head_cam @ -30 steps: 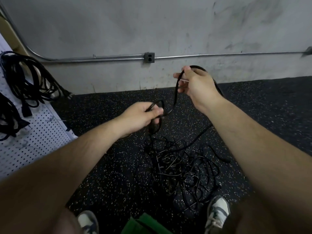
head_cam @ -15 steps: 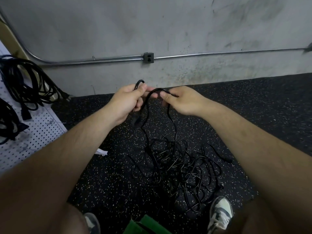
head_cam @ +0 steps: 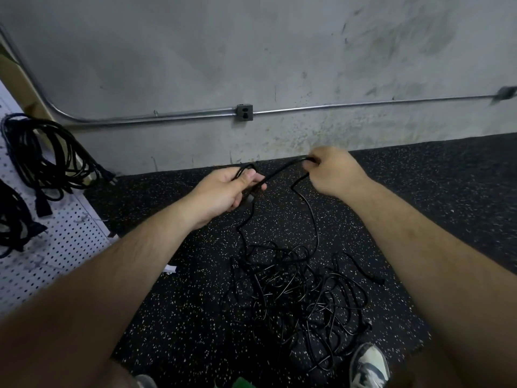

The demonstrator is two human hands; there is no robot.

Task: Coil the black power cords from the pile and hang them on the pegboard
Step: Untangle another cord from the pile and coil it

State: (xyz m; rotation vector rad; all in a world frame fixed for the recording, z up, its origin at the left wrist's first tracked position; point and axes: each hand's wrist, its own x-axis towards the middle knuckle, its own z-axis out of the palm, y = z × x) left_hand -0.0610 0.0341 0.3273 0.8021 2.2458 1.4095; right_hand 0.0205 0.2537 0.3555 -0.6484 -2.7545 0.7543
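Black speckled rubber floor (head_cam: 173,317), grey concrete wall (head_cam: 251,51) behind. Left grip (head_cam: 223,191) clenched round loops of thin black power cord (head_cam: 282,170); right grip (head_cam: 333,172) pinches same cord, stretched between both. Tangled black cord pile (head_cam: 296,298) below grips. White perforated pegboard (head_cam: 64,239) with hung black coils (head_cam: 47,152) well left of left grip.

Floor (head_cam: 195,317) open L of cord pile (head_cam: 293,298) (pegboard (head_cam: 64,247) beyond); wall (head_cam: 251,51) ahead.

Cords within the pile (head_cam: 296,298) cannot be told apart. Above the pile, the left hand (head_cam: 223,191) hides part of the held cord (head_cam: 279,173). Left of the pile, the pegboard (head_cam: 70,247) and its lower coil (head_cam: 11,228) are cut by the frame edge. Below the pile, a cropped green object (head_cam: 242,383) is unidentifiable.
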